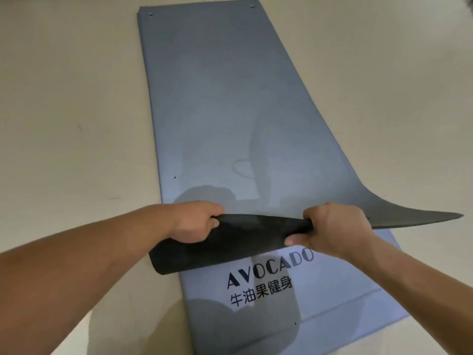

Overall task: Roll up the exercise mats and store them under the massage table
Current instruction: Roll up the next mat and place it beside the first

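Roll start — left hand [197, 222] and right hand [336, 226], each grip wrapped round the top mat [217, 111] at its curled near edge — next likely needs a tight, even forward tuck.

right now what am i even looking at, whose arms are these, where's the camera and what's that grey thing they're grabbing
There is no machine here. These are a person's two bare arms, filmed by one camera worn on their head that looks forward and down. A long grey-blue top mat lies on a pale floor. The left hand and the right hand both grip its near edge, which is lifted and curled so that the dark underside shows. Beneath it lies a second mat, printed AVOCADO. Most of the top mat is flat, so the roll is only at its start.
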`<action>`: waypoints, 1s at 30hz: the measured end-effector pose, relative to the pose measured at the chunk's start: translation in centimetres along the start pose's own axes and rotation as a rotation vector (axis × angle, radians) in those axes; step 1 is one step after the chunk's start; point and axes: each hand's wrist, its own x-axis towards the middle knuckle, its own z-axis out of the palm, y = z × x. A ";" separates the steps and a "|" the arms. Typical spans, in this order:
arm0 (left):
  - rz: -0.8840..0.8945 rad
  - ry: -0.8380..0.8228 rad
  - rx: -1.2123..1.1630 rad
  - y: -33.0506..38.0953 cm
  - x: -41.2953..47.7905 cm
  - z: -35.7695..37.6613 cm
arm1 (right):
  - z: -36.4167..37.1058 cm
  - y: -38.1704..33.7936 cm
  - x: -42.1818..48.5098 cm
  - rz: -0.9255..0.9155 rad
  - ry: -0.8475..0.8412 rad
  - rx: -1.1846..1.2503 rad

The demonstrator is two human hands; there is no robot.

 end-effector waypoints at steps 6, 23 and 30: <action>-0.037 0.037 0.042 -2.9 -3.9 -1.9 | -2.4 -2.6 2.6 -0.090 -0.282 0.299; 0.346 0.855 0.605 -9.9 -5.3 9.8 | -0.6 -11.0 10.0 -0.152 -0.369 0.373; -0.052 0.458 0.629 -8.5 -0.9 12.9 | -1.0 -12.3 9.4 -0.102 0.059 0.039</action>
